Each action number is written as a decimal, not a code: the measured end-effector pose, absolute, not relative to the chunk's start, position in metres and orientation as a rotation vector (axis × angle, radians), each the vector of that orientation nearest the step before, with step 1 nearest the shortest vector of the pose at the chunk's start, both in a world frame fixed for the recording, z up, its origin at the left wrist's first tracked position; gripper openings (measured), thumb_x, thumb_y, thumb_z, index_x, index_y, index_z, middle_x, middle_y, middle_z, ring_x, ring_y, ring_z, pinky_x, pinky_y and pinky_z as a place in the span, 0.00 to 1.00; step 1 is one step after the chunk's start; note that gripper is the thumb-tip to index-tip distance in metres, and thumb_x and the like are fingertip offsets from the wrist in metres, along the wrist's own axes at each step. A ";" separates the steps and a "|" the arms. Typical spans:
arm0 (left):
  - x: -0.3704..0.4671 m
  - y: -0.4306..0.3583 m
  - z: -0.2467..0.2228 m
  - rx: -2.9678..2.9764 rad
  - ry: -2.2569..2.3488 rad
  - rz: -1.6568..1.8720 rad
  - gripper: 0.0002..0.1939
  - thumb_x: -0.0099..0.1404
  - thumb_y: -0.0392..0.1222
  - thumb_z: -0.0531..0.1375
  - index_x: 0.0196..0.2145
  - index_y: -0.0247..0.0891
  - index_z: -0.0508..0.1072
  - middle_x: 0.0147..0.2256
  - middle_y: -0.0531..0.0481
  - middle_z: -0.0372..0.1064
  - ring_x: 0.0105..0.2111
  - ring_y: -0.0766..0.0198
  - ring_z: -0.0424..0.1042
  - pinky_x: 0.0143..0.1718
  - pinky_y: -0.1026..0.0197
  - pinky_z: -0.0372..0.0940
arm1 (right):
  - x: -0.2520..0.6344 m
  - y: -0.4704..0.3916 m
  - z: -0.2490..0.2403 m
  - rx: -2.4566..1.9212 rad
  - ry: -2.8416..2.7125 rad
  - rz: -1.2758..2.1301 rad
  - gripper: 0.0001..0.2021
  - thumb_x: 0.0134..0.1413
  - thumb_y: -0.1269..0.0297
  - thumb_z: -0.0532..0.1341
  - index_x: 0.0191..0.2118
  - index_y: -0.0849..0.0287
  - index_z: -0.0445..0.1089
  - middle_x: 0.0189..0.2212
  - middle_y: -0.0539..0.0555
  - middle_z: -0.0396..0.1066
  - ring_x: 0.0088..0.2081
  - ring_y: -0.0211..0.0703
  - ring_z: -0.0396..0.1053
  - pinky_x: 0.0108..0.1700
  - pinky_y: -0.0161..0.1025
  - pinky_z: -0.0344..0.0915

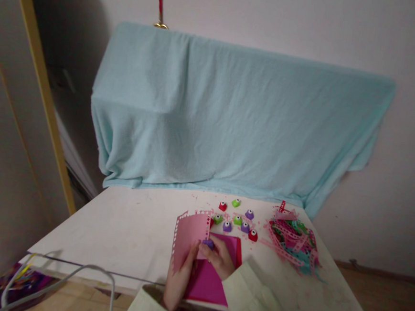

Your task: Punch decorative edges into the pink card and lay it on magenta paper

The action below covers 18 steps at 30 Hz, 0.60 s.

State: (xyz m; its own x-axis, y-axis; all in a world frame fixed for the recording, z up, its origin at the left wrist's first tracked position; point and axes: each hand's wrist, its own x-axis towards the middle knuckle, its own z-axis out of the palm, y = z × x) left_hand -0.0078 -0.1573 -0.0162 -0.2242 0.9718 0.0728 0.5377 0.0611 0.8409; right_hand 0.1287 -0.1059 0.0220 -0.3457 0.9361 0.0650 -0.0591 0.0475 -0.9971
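Note:
A sheet of pink paper point(191, 235), with rows of punched shapes along its edges, stands tilted in my left hand point(181, 275), which is closed on its lower part. My right hand point(220, 257) grips a small purple craft punch point(208, 243) at the sheet's right edge. Beneath both hands lies a stack of magenta and red paper point(209, 281). Just beyond are several more small punches in red, green and purple, among them a green punch point(237, 219) and a red punch point(253, 235). Pink punched bits are scattered around them.
A heap of punched paper strips point(294, 239) lies on the right of the white table point(115, 229). Light blue cloth point(239, 119) hangs behind the table. A grey cable point(91, 267) loops over the front left edge, near a purple bag point(14, 284) on the floor.

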 end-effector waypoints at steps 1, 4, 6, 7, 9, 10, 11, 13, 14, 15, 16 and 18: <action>-0.008 -0.157 -0.014 1.500 1.797 1.048 0.22 0.56 0.30 0.58 0.47 0.42 0.76 0.47 0.47 0.74 0.48 0.52 0.73 0.46 0.56 0.70 | 0.129 -0.106 0.022 -0.951 -1.458 1.439 0.19 0.49 0.45 0.62 0.35 0.58 0.72 0.28 0.51 0.69 0.33 0.45 0.66 0.38 0.39 0.64; -0.007 -0.157 -0.009 1.468 1.793 1.012 0.22 0.56 0.31 0.57 0.48 0.42 0.75 0.48 0.47 0.73 0.48 0.53 0.73 0.46 0.56 0.70 | 0.129 -0.106 0.022 -0.951 -1.468 1.431 0.19 0.48 0.46 0.62 0.35 0.58 0.72 0.27 0.51 0.69 0.32 0.45 0.66 0.38 0.39 0.64; -0.007 -0.157 -0.008 1.459 1.801 0.983 0.23 0.56 0.30 0.58 0.49 0.42 0.75 0.48 0.47 0.73 0.49 0.53 0.72 0.47 0.57 0.69 | 0.129 -0.106 0.023 -0.932 -1.468 1.424 0.19 0.48 0.46 0.62 0.35 0.58 0.72 0.27 0.50 0.68 0.30 0.44 0.66 0.37 0.38 0.64; -0.007 -0.156 -0.008 1.461 1.806 0.967 0.23 0.56 0.30 0.58 0.49 0.43 0.75 0.49 0.48 0.73 0.48 0.53 0.73 0.48 0.57 0.69 | 0.129 -0.106 0.023 -0.921 -1.472 1.422 0.19 0.48 0.46 0.62 0.36 0.58 0.73 0.27 0.50 0.69 0.30 0.44 0.65 0.36 0.38 0.64; -0.008 -0.156 -0.010 1.477 1.822 0.931 0.24 0.56 0.29 0.58 0.50 0.42 0.74 0.50 0.47 0.71 0.48 0.53 0.73 0.49 0.56 0.68 | 0.129 -0.106 0.024 -0.905 -1.486 1.425 0.20 0.49 0.46 0.62 0.37 0.58 0.73 0.27 0.51 0.69 0.31 0.44 0.66 0.36 0.37 0.64; -0.008 -0.156 -0.010 1.487 1.828 0.913 0.24 0.56 0.29 0.58 0.50 0.42 0.74 0.51 0.47 0.71 0.49 0.52 0.72 0.50 0.55 0.67 | 0.129 -0.105 0.024 -0.901 -1.496 1.427 0.20 0.49 0.46 0.62 0.37 0.58 0.73 0.28 0.51 0.70 0.31 0.44 0.66 0.36 0.37 0.64; -0.008 -0.156 -0.011 1.491 1.831 0.896 0.24 0.57 0.28 0.57 0.51 0.42 0.74 0.52 0.46 0.70 0.50 0.52 0.71 0.51 0.55 0.66 | 0.129 -0.105 0.023 -0.899 -1.504 1.426 0.20 0.49 0.46 0.62 0.38 0.58 0.73 0.28 0.51 0.70 0.31 0.44 0.66 0.36 0.37 0.64; -0.008 -0.156 -0.012 1.483 1.832 0.860 0.25 0.57 0.28 0.57 0.52 0.42 0.73 0.52 0.47 0.70 0.52 0.52 0.69 0.52 0.54 0.65 | 0.130 -0.104 0.020 -0.901 -1.516 1.420 0.20 0.50 0.46 0.62 0.38 0.59 0.73 0.28 0.51 0.70 0.31 0.43 0.66 0.36 0.37 0.64; -0.008 -0.156 -0.013 1.466 1.839 0.838 0.25 0.57 0.29 0.57 0.52 0.42 0.72 0.51 0.47 0.71 0.53 0.52 0.68 0.53 0.54 0.65 | 0.131 -0.103 0.018 -0.900 -1.524 1.420 0.19 0.50 0.47 0.62 0.38 0.59 0.73 0.28 0.51 0.70 0.31 0.43 0.66 0.36 0.37 0.64; -0.007 -0.156 -0.013 1.452 1.848 0.811 0.25 0.58 0.30 0.57 0.53 0.42 0.71 0.51 0.47 0.71 0.54 0.52 0.68 0.53 0.54 0.65 | 0.132 -0.102 0.016 -0.894 -1.530 1.420 0.19 0.50 0.47 0.62 0.38 0.59 0.73 0.29 0.51 0.70 0.31 0.43 0.66 0.37 0.37 0.64; -0.007 -0.156 -0.012 1.445 1.861 0.778 0.25 0.59 0.30 0.57 0.54 0.42 0.70 0.51 0.47 0.71 0.54 0.53 0.68 0.53 0.54 0.64 | 0.132 -0.102 0.014 -0.884 -1.536 1.426 0.18 0.51 0.48 0.62 0.39 0.58 0.73 0.29 0.51 0.70 0.32 0.43 0.66 0.37 0.36 0.64; -0.007 -0.156 -0.011 1.465 1.881 0.705 0.25 0.60 0.30 0.56 0.55 0.42 0.69 0.53 0.48 0.69 0.54 0.54 0.67 0.55 0.55 0.63 | 0.134 -0.100 0.011 -0.858 -1.544 1.440 0.17 0.51 0.50 0.63 0.41 0.58 0.73 0.31 0.51 0.71 0.34 0.44 0.67 0.38 0.36 0.64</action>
